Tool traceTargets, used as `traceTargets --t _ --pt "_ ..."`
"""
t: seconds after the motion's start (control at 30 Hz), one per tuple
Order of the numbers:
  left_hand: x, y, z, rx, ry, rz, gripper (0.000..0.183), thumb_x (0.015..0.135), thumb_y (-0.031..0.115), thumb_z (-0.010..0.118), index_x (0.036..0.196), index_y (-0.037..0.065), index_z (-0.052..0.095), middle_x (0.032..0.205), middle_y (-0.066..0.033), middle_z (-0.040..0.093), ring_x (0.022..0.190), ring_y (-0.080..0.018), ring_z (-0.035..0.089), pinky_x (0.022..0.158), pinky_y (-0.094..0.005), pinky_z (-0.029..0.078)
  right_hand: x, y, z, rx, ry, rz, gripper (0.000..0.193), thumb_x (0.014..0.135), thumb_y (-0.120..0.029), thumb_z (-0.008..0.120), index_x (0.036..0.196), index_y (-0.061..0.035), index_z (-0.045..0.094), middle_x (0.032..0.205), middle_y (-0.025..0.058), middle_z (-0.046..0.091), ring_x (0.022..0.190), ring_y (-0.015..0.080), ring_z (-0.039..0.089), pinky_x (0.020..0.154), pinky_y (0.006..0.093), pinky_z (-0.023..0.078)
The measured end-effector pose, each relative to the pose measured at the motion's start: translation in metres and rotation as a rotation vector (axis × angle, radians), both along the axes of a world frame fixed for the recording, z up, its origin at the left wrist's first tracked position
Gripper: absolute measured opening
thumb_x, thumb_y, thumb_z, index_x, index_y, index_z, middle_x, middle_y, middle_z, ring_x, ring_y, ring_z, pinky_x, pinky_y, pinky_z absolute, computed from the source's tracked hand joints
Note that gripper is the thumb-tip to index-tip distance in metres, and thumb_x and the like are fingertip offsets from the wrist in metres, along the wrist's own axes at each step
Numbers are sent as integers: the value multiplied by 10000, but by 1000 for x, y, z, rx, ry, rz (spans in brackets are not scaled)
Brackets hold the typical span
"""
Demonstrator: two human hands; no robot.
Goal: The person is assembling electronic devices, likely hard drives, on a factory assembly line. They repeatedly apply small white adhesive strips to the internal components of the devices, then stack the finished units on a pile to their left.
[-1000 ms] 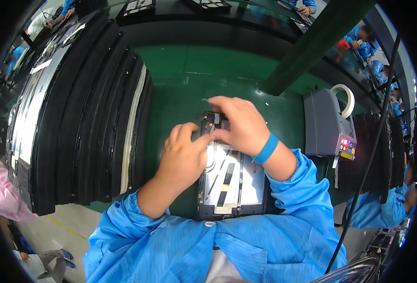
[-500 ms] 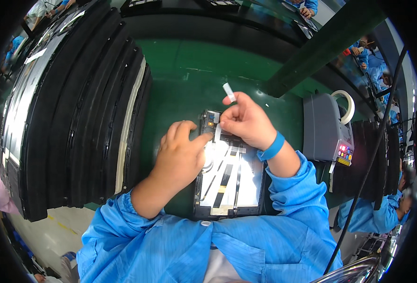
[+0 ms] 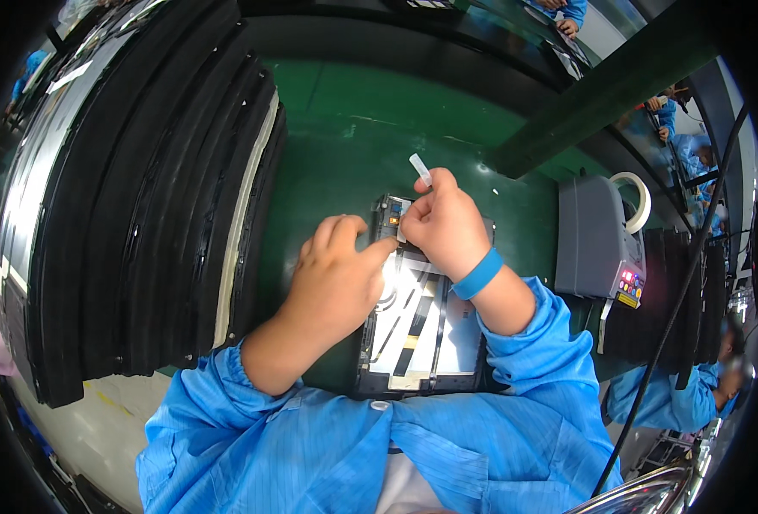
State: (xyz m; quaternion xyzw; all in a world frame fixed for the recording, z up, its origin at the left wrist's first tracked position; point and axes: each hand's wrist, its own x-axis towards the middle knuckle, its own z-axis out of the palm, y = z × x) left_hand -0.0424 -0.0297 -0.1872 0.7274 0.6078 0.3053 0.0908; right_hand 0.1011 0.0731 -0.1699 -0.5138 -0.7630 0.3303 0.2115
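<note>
In front of me on the green bench lies a flat device panel point(image 3: 422, 338) with a black frame, a shiny silver back and small parts along its far edge. My right hand point(image 3: 447, 227) is closed in a pinch at that far edge, its thumb and index tip together. A short white tape strip point(image 3: 420, 170) sticks up from its fingers. My left hand point(image 3: 332, 270) lies at the panel's far left corner, fingers bent and apart, thumb touching the panel beside the right fingertips. Whatever is under the pinching fingertips is mostly hidden.
A tall row of black frames or panels point(image 3: 139, 214) stands close on the left. On the right sits a grey tape dispenser point(image 3: 597, 236) with a white roll and lit buttons. A green post point(image 3: 602, 94) slants beyond, and a black cable point(image 3: 683, 291) hangs at right. Co-workers sit farther off.
My right hand has moved slightly nearer the panel's far edge, covering the white strip that showed below its fingertips. My left thumb has shifted slightly right. The whole view has tilted a little.
</note>
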Motion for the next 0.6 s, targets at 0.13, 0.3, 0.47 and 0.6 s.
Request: traceTargets --t 0.13,0.3,0.47,0.6 --pt "0 0 -1 18 8 4 352 709 54 603 1051 107 669 1062 -165 526 1039 -329 512 862 -434 430 -1 1 -1 27 -43 16 357 705 -29 659 1019 18 496 680 89 640 669 269 645 639 362 505" --pt "0 0 -2 29 36 8 358 707 55 609 1055 114 667 1057 -163 525 1043 -326 511 860 -433 433 6 -3 7 179 -65 -2 344 734 -11 650 1041 -2 496 799 121 651 816 283 634 712 380 504" --pt "1 1 -3 41 102 10 376 707 64 616 1076 123 655 1075 -160 521 1071 -325 503 879 -443 431 22 -9 -5 267 145 295 327 753 86 558 1058 -21 508 924 124 666 923 309 598 775 386 494" --pt "3 -2 -1 52 178 12 390 708 79 620 1094 128 644 1115 -162 520 1130 -344 484 916 -463 413 31 -11 -5 315 88 393 288 746 109 522 1000 -22 562 957 119 671 959 311 584 821 390 485"
